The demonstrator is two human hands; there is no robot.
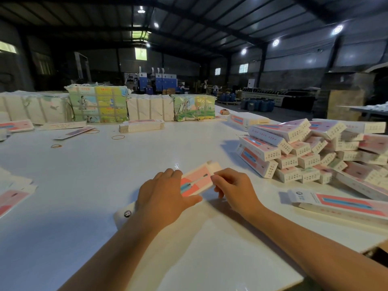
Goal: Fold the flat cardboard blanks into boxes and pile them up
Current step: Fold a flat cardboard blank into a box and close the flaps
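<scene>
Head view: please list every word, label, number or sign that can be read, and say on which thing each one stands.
No text here can be read with certainty.
Box in the hands: only a toothbrush picture, no legible words.
Pile of folded boxes: rows of small characters on the ends, too blurred to read.
Flat blank: a round logo and small print, too small.
Wrapped bundles: coloured pictures with red characters, blurred.

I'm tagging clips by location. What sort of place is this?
Probably a packaging factory hall: strapped bundles of printed blanks on a long table, a pile of folded boxes, machines behind.
</scene>
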